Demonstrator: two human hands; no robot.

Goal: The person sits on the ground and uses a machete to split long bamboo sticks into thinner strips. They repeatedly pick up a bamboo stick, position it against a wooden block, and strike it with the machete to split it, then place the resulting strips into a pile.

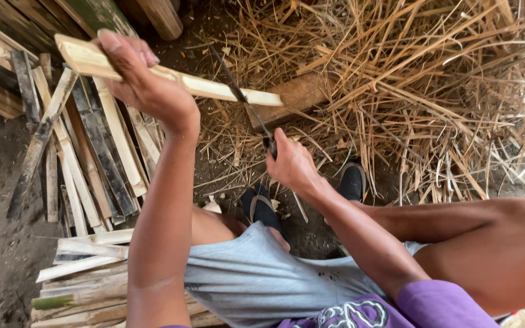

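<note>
Half of the thin dark blade [244, 100] is lost against the straw litter [420, 91] where it bites into the pale bamboo slat [214, 88], which the left hand [138, 76] grips raised above the stacked slats [86, 158], while the right hand [290, 164] is clenched around the blade's hidden handle.

Stacked bamboo slats [86, 164] crowd the left; a shavings heap [420, 91] blocks the right.

The left hand [144, 82] is gripping a pale bamboo slat [214, 88] while the right hand [293, 165] is pressing a dark blade [241, 97] into it.
</note>
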